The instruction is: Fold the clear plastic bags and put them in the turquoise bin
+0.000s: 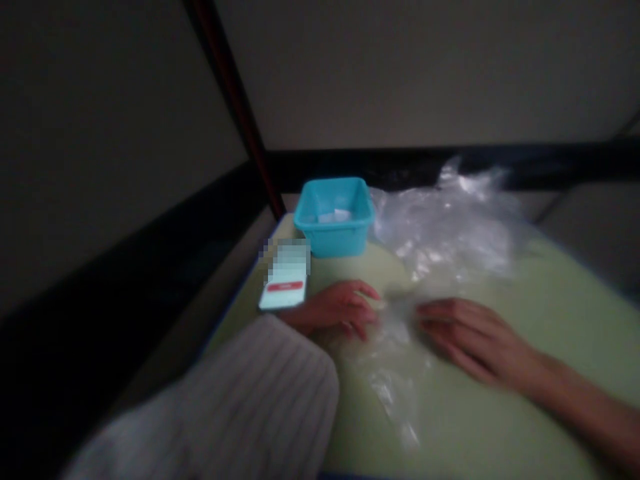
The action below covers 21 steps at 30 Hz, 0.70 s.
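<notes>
Dim grey wall point(430, 73) upper right, darker wall point(95, 120) upper left, slanting dark-red strip point(234, 100) between, black band point(315, 163) mid-frame, green tabletop point(500, 427) lower right

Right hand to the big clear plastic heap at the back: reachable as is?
Probably yes. The plastic heap lies just beyond the right hand, with green tabletop showing between and nothing solid blocking. The blue tub stands to the heap's left, out of that path.
</notes>
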Motion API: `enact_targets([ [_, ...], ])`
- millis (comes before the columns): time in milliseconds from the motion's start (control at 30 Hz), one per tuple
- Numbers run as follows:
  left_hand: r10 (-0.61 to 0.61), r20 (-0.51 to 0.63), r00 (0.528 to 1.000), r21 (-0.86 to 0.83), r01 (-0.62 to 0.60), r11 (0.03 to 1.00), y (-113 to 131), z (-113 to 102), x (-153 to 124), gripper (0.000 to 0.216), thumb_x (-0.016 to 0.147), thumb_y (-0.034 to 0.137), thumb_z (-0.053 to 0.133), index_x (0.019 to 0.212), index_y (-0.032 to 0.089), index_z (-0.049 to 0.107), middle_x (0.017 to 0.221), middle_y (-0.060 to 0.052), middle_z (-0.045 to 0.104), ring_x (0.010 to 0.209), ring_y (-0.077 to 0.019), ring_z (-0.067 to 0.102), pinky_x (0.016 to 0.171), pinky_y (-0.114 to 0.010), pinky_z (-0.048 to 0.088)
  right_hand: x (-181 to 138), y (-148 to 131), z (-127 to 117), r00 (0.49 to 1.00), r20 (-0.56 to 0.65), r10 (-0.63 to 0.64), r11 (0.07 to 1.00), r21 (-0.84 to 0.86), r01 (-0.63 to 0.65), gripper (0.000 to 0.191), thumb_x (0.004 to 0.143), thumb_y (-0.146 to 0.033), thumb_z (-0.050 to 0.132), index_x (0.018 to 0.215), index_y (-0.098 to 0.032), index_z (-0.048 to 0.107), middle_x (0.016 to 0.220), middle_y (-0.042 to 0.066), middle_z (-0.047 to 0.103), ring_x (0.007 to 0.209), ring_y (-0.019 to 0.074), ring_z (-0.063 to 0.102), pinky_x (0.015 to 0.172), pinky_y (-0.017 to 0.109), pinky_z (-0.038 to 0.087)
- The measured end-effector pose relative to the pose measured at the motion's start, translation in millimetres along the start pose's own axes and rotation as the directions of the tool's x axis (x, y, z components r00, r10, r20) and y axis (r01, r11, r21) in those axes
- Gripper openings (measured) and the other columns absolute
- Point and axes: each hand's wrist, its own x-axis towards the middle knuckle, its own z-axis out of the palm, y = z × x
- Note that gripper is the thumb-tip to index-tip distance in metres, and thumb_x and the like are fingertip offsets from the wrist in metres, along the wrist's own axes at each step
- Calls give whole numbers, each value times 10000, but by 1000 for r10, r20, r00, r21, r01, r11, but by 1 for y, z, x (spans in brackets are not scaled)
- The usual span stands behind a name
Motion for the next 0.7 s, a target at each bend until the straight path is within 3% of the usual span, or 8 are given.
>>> enact_targets([
  [100, 30, 30, 999, -9, -29, 1000, -4, -2, 2, 542, 675, 367, 764, 1092, 167, 481, 910, -30, 648, 634, -121, 638, 540, -222, 443, 2, -3, 10, 997, 69, -41, 997, 72, 36, 229, 931, -184, 444, 1113, -111, 562, 1077, 120, 624, 984, 210, 566, 841, 351, 488],
  [300, 51, 112, 992, 5, -52, 999, -7, -4, 5, 651, 567, 247, 834, 1109, 177, 481, 936, -13, 645, 548, -79, 593, 507, -211, 459, 1, -9, 17, 977, 183, -105, 994, 37, 100, 359, 960, -316, 417, 1226, -103, 527, 829, 72, 610, 772, 200, 569, 659, 333, 472],
  [467, -25, 157, 987, 67, 14, 998, 2, -4, -4, 760, 547, 291, 851, 1197, 210, 466, 915, 7, 658, 464, -48, 536, 419, -160, 394, 1, -17, 21, 940, 308, -147, 988, 83, 127, 357, 947, -321, 437, 1198, -91, 546, 832, 66, 619, 752, 194, 559, 652, 334, 438],
  [600, -125, 351, 928, 11, 130, 992, 4, -1, -9, 796, 605, 496, 790, 1266, 248, 421, 979, -24, 665, 504, -104, 609, 459, -217, 470, -3, -27, 23, 945, 267, -191, 956, 268, 117, 309, 938, -322, 378, 827, -172, 624, 697, 33, 576, 599, 167, 483, 549, 341, 372],
  [633, -105, 337, 936, 4, 110, 994, 2, 0, -8, 742, 646, 518, 754, 1254, 243, 429, 964, -30, 667, 508, -110, 614, 462, -221, 472, -4, -29, 23, 952, 235, -197, 943, 312, 118, 358, 938, -331, 353, 712, -194, 595, 632, 20, 538, 544, 156, 443, 512, 339, 343],
  [700, 18, 151, 988, 42, -24, 999, -3, 3, -3, 542, 751, 480, 669, 1178, 208, 474, 887, -27, 663, 493, -98, 595, 460, -212, 459, -4, -32, 22, 974, 147, -174, 930, 349, 113, 427, 940, -334, 319, 585, -219, 527, 540, 1, 464, 477, 144, 385, 468, 333, 303],
])
